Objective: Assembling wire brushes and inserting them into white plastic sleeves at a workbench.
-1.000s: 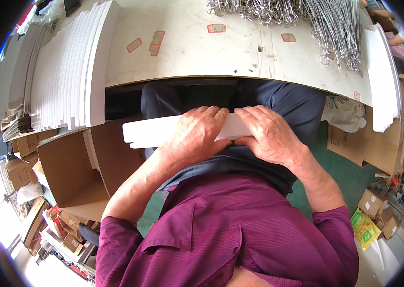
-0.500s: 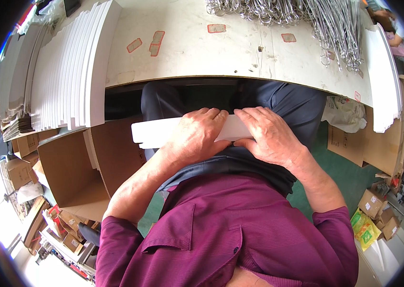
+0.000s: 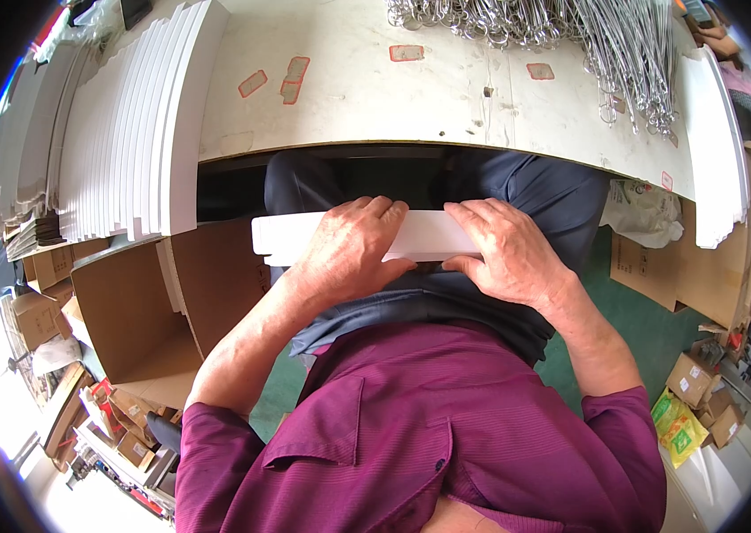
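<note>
A long, narrow white box (image 3: 433, 235) lies crosswise over my lap, in front of the worktable. My left hand (image 3: 353, 244) wraps over its middle-left part, fingers on the far edge and thumb along the near edge. My right hand (image 3: 513, 253) grips it near the right end in the same way, and hides that end. Between the two thumbs a stretch of bare white face shows. The left end of the box sticks out past my left hand, with a flap-like lower edge there.
The worktable (image 3: 331, 111) spans the top. A row of white boxes (image 3: 182, 133) stands at left, and another white stack (image 3: 715, 151) at right. Metal rods with looped ends (image 3: 633, 67) are heaped at the far right. An open cardboard carton (image 3: 131, 311) sits left of me.
My left hand has shifted slightly left along the white box, and the gap between my hands is wider. The box has moved a little to the right.
</note>
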The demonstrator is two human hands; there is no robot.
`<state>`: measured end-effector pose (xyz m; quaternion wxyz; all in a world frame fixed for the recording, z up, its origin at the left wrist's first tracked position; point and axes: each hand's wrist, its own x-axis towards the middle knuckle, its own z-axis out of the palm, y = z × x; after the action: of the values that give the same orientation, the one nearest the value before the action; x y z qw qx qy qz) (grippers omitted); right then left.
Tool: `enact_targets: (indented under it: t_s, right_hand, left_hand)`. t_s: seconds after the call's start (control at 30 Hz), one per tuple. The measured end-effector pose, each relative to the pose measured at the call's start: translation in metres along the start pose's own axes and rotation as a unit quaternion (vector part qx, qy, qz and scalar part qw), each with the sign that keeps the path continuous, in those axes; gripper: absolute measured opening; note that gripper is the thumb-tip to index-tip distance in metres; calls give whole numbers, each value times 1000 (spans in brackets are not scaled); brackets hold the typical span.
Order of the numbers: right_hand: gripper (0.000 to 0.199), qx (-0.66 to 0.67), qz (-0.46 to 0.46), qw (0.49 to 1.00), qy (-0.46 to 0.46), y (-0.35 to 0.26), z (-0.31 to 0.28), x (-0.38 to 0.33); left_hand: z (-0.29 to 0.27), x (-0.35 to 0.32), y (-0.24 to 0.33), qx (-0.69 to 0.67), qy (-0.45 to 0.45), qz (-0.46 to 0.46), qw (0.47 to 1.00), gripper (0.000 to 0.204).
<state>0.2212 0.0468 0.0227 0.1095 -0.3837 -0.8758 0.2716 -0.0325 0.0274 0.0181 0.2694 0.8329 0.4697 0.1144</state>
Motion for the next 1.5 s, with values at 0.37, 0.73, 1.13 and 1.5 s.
enact_targets:
  t_s: [0.37,0.73,1.13,1.5]
  right_hand:
    - [56,-9,8,1000,-5,-1,11,2]
    - [58,-36,-41,999,4,-10,-32,4]
    - [50,-157,-84,968,178,38,-61,79]
    - [45,-165,-80,967,175,42,-41,73]
  left_hand:
    - [10,1,-1,-1,-1,16,1000,56]
    - [-39,-7,13,20,-11,-18,1000,65]
    - [-80,83,-23,129,138,70,980,54]
    - [-41,74,-40,149,205,54,966,62]
